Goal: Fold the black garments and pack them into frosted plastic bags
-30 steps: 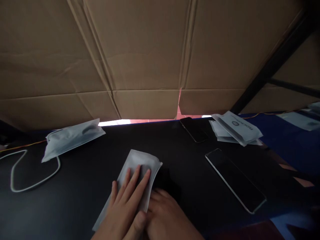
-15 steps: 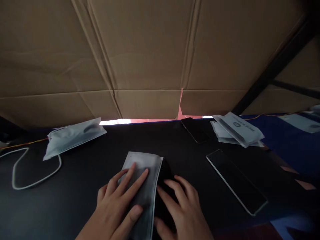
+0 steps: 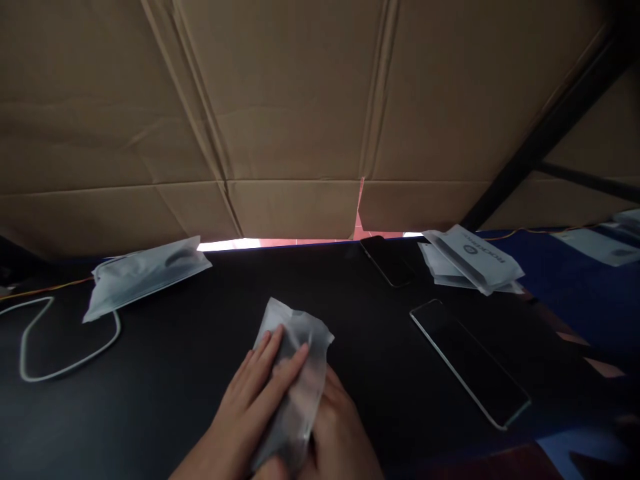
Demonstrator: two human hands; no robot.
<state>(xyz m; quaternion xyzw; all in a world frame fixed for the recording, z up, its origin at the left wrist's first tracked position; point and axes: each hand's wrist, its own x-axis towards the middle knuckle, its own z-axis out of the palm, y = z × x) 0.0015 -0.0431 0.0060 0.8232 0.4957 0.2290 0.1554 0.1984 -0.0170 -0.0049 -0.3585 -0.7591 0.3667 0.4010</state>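
Observation:
A frosted plastic pouch stands slightly raised and creased between my hands at the front of the black table. My left hand lies over its left side, fingers stretched out along the surface and thumb low near the bottom edge. From the right, my right hand reaches against the pouch. Its fingers go behind or inside the pouch; I cannot tell which. Their shape shows faintly through the plastic, and whether they hold anything is hidden.
Right of my hands lies a large dark phone-like slab, with a smaller black phone farther back. White printed pouches are stacked at back right. Another filled pouch and a white cable lie left. Cardboard walls the back.
The pouch went from lying flat to raised and creased. My right hand moved left, its fingers passing behind or into the pouch. The black thing under that hand is now mostly hidden.

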